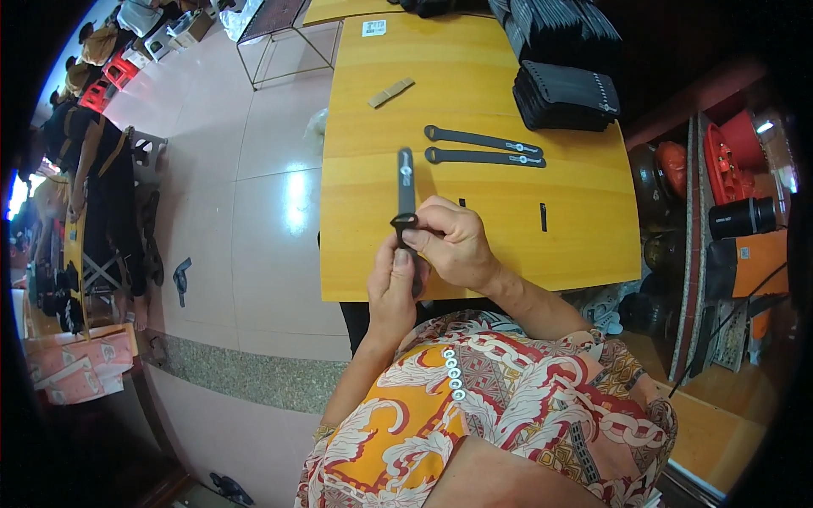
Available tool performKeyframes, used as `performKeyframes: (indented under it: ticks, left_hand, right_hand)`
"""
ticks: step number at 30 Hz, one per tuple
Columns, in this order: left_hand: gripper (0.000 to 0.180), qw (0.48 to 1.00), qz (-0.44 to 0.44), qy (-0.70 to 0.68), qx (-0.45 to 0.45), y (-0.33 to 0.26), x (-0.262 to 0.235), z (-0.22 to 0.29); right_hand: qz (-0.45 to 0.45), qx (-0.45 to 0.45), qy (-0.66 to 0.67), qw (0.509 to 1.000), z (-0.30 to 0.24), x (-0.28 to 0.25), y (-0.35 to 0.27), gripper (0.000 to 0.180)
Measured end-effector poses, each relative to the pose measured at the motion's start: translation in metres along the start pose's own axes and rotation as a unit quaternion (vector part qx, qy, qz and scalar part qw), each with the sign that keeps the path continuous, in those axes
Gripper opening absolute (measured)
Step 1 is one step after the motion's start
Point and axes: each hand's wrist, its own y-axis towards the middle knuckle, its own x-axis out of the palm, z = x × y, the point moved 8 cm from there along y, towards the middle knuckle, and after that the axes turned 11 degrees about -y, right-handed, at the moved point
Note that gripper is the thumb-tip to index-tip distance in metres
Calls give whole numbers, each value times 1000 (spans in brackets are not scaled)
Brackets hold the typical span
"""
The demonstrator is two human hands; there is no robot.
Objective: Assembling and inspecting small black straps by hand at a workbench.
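Between my two hands, just over the table's near edge, a dark grey strap (406, 182) with white print points away from me. A thin black band or loop (404, 221) goes around it close to my fingers. My left hand (391, 295) is closed on the lower part of the strap, thumb on top. Thumb and fingertips of my right hand (460, 245) pinch at the black band. Beyond my right hand, two similar slotted straps (484, 157) lie side by side on the yellow table (364, 186). Two small black strips (544, 217) lie nearer me.
Stacked black straps (566, 95) and a fanned pile (555, 34) fill the table's far right. A light brown piece (391, 92) and a white label (373, 28) lie further left. Shelves with red goods (728, 161) stand right. A person (106, 169) stands far left.
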Motion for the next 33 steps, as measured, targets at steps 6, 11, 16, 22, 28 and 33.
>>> performKeyframes:
  ticks: [6, 11, 16, 22, 28, 33]
  left_hand:
    - [37, 994, -72, -9, -80, -9, 23, -9]
    - [35, 960, -198, -37, -193, -25, 26, -14]
    - [34, 971, -100, -161, -144, -19, -39, -7]
    - [33, 970, 52, -230, -55, 10, -69, 7]
    - [33, 954, 63, -283, -70, 25, -56, -5]
    - [26, 951, 77, -291, -63, 32, -55, -10]
  right_hand:
    - [235, 8, -235, 943, 14, -79, 12, 17]
    - [452, 44, -420, 786, 32, -235, -2, 17]
    - [508, 69, -540, 668, -9, -335, -43, 22]
    - [235, 49, -675, 697, 36, -228, -22, 13]
    - [74, 8, -608, 790, 57, -101, -2, 13]
    - [8, -24, -552, 834, 56, -61, 12, 8]
